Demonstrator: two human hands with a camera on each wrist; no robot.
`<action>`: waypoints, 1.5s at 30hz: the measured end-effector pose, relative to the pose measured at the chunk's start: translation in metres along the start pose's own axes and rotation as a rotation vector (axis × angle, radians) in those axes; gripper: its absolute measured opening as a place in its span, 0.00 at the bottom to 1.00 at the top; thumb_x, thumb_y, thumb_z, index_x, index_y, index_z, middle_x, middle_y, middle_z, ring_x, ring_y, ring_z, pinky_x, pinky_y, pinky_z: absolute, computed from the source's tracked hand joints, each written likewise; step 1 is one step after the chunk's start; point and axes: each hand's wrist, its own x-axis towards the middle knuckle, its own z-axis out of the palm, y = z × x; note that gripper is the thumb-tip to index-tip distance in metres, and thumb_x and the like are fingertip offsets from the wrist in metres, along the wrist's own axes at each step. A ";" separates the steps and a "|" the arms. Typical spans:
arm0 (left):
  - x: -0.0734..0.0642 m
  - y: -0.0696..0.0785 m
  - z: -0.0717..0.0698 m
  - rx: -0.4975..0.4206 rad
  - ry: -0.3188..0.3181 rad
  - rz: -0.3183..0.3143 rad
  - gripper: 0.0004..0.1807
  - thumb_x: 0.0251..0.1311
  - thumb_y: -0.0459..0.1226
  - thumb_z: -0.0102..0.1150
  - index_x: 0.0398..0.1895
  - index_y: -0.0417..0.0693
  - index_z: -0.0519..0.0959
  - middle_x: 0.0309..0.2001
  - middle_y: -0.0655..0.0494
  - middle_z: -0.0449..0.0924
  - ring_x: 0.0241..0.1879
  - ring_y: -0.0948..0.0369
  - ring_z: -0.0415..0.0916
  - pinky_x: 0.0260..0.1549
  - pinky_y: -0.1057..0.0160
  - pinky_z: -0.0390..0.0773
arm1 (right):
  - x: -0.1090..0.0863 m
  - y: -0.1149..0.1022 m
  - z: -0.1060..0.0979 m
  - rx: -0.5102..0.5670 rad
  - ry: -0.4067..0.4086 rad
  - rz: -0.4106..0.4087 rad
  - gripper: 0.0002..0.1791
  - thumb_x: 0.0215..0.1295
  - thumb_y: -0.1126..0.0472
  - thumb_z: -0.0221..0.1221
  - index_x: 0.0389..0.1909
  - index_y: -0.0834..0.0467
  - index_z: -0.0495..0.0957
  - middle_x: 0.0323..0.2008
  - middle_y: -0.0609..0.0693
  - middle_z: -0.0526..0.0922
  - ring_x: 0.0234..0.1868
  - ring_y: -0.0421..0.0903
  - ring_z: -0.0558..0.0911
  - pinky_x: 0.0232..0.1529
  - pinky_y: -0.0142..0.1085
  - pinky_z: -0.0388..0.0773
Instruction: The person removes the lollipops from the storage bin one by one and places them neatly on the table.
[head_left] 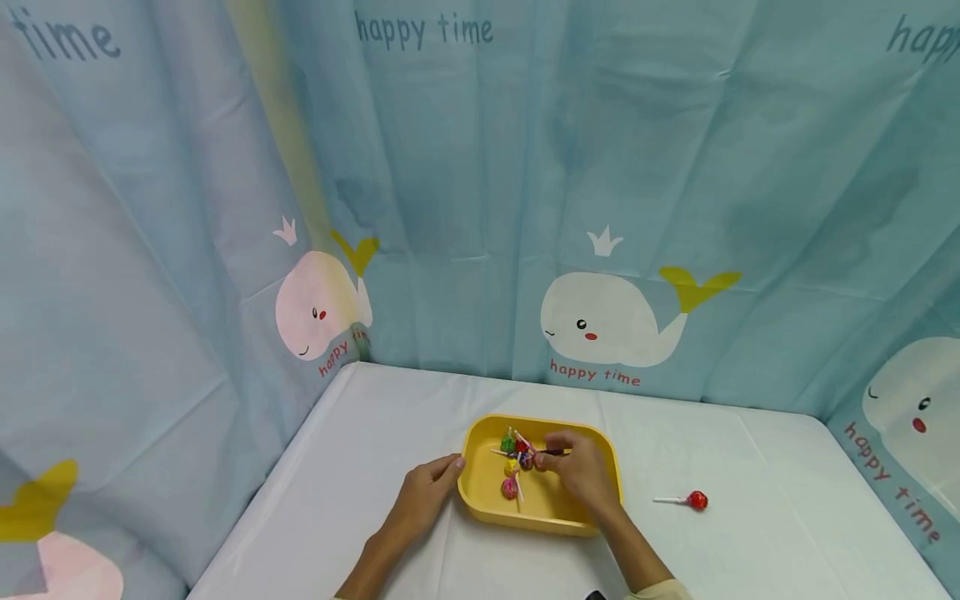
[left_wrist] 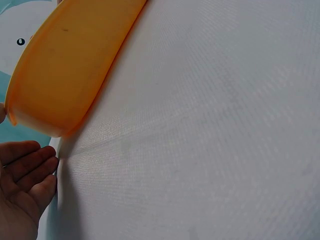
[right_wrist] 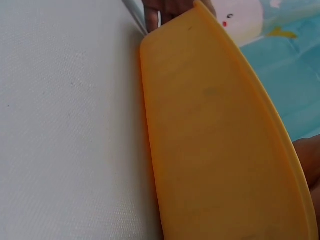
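A yellow tray (head_left: 540, 522) holds several wrapped lollipops, among them a green one (head_left: 507, 442), a yellow one (head_left: 512, 467) and a pink one (head_left: 510, 487). My left hand (head_left: 422, 498) touches the tray's left rim with a fingertip. In the left wrist view its other fingers (left_wrist: 32, 165) lie loosely extended beside the tray wall. My right hand (head_left: 587, 475) reaches over the right side into the tray, thumb and forefinger curled at a lollipop whose white stick points up and left; the fingers partly hide its head. In the right wrist view the tray wall (right_wrist: 215, 130) hides that grip.
A red lollipop (head_left: 697, 501) with a white stick lies on the white tabletop (head_left: 757, 467), right of the tray. Behind and at both sides hangs a blue curtain (head_left: 465, 183) printed with whales and lettering, meeting the table's back edge.
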 end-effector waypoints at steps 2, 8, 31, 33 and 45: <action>0.000 0.000 0.000 0.002 -0.003 -0.003 0.30 0.79 0.58 0.53 0.66 0.45 0.83 0.64 0.51 0.84 0.70 0.47 0.76 0.72 0.42 0.73 | 0.000 0.000 0.001 -0.009 -0.002 -0.006 0.15 0.62 0.66 0.75 0.49 0.65 0.88 0.41 0.54 0.90 0.42 0.48 0.84 0.45 0.41 0.83; -0.002 -0.001 0.000 0.004 -0.007 -0.011 0.31 0.79 0.58 0.52 0.66 0.45 0.83 0.64 0.51 0.84 0.70 0.47 0.76 0.72 0.42 0.73 | 0.001 0.000 0.005 -0.035 -0.016 -0.002 0.14 0.62 0.67 0.74 0.47 0.65 0.88 0.38 0.52 0.89 0.40 0.47 0.83 0.45 0.41 0.83; -0.003 0.000 0.000 -0.004 0.011 0.009 0.30 0.78 0.58 0.54 0.65 0.46 0.84 0.63 0.52 0.85 0.69 0.47 0.77 0.71 0.42 0.74 | 0.002 0.003 0.012 -0.160 -0.050 -0.079 0.10 0.57 0.70 0.76 0.40 0.60 0.90 0.34 0.49 0.89 0.36 0.45 0.80 0.42 0.40 0.84; -0.002 0.000 0.000 -0.006 0.014 0.003 0.29 0.78 0.58 0.54 0.65 0.47 0.84 0.63 0.52 0.85 0.70 0.47 0.77 0.72 0.42 0.73 | 0.002 0.001 0.011 -0.172 -0.045 -0.079 0.10 0.58 0.70 0.76 0.40 0.60 0.90 0.33 0.48 0.89 0.35 0.44 0.80 0.42 0.40 0.83; 0.000 0.001 0.000 -0.002 0.012 0.012 0.30 0.78 0.58 0.54 0.65 0.47 0.84 0.63 0.52 0.85 0.69 0.48 0.78 0.71 0.43 0.74 | 0.000 -0.004 0.003 -0.106 -0.035 -0.018 0.10 0.63 0.72 0.68 0.43 0.61 0.91 0.38 0.50 0.88 0.38 0.47 0.80 0.40 0.38 0.82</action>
